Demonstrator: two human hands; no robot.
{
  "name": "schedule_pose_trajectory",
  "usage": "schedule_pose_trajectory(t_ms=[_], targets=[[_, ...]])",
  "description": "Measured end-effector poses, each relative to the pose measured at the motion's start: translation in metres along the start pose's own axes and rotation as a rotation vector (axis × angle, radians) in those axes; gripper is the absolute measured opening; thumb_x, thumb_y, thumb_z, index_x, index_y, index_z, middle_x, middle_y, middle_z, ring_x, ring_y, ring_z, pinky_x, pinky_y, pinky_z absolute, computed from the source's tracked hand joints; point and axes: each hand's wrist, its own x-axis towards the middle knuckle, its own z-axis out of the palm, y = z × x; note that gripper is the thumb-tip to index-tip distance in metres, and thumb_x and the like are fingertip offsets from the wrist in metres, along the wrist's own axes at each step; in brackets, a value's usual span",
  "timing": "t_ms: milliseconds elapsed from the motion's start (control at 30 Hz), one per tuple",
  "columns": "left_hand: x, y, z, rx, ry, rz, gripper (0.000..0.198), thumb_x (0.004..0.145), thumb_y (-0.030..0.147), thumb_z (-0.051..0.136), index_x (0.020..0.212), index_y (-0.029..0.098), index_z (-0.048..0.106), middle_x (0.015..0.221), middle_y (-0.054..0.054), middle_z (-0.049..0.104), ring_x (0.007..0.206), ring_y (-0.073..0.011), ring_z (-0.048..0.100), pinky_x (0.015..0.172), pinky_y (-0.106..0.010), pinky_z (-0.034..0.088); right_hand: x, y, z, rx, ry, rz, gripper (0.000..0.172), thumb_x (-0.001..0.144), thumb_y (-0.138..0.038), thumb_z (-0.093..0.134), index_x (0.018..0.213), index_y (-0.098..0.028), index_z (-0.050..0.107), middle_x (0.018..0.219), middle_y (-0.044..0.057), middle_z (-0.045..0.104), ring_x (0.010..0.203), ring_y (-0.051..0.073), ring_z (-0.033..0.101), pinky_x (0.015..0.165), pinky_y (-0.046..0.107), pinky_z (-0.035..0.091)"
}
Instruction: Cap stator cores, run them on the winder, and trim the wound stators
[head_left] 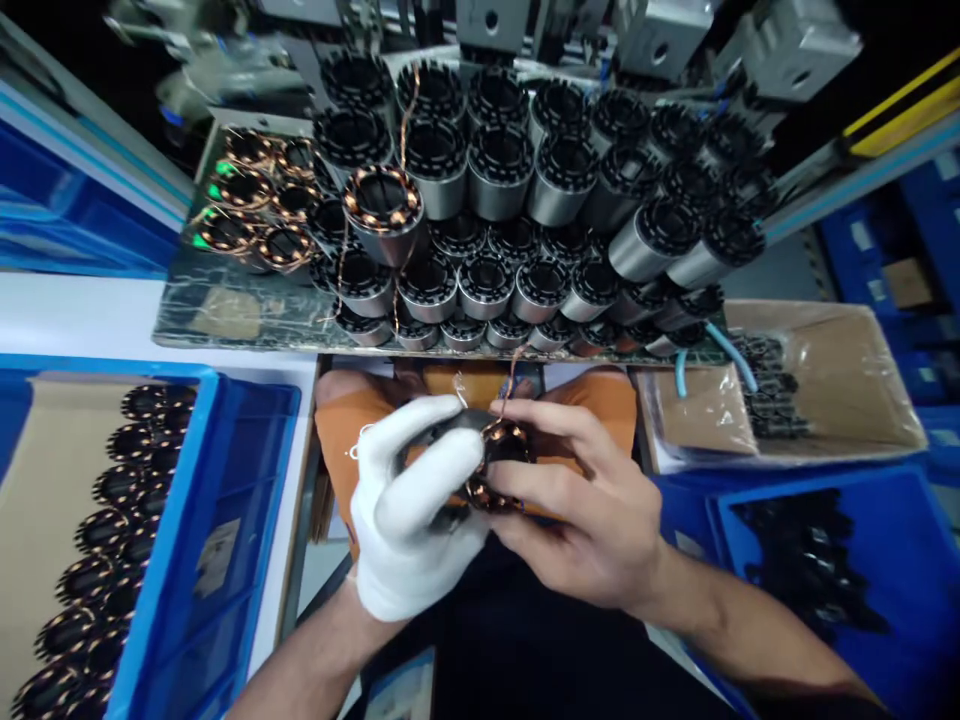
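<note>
A motor stator with copper windings is held over my lap between both hands, its wound end turned up toward me. My left hand, in a white glove, is closed around the stator's left side. The bare fingers of my right hand wrap its right side, with one finger across the wound end. A twisted copper lead rises from the stator's far edge. My fingers hide much of the body. On the bench ahead, another copper-wound stator rests tilted on top of unwound ones.
Stacked unwound stators fill the bench ahead, with wound ones on its left and machine heads behind. A blue crate of wound stators stands left. At right are a cardboard box and a blue bin with black parts.
</note>
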Motion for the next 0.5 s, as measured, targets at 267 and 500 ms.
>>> schedule_pose_trajectory(t_ms=[267,500], targets=[[0.032,-0.089,-0.047,0.105,0.248,-0.061,0.098,0.096,0.051,0.091,0.177,0.041,0.037,0.179,-0.012,0.041,0.162,-0.0436,0.053,0.124,-0.07,0.056,0.105,0.034,-0.017,-0.355,0.026,-0.029,0.012,0.113,-0.032,0.076,0.123,-0.028,0.083,0.135,0.014,0.08,0.131,0.035,0.076,0.114,0.056,0.065],[0.074,-0.225,-0.097,0.427,0.19,-0.286,0.087,0.09,0.074,0.088,0.149,0.013,0.068,0.168,-0.014,0.055,0.165,-0.0591,0.041,0.128,-0.084,0.026,0.142,0.07,0.001,-0.35,0.098,-0.064,0.02,0.11,-0.032,0.078,0.128,-0.026,0.083,0.121,0.012,0.072,0.115,0.031,0.074,0.102,0.051,0.067]])
